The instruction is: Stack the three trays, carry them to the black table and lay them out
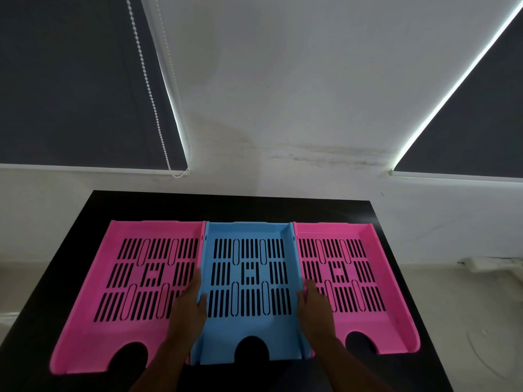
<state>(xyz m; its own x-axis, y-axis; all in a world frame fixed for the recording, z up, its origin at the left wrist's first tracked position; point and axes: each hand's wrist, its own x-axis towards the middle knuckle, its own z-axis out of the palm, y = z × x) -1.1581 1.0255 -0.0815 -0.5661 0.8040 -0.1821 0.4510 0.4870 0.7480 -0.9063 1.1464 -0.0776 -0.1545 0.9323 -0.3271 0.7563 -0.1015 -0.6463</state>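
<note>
Three slotted plastic trays lie side by side on the black table. A pink tray is on the left, a blue tray in the middle, another pink tray on the right. The blue tray's side walls touch both pink ones. My left hand grips the blue tray's left wall, thumb inside over the slots. My right hand grips its right wall the same way. Both forearms come in from the bottom edge.
The table's far edge stands close to a white wall. Two dark roller blinds hang left and right, with a bead chain on the left one. Pale floor shows to the right of the table.
</note>
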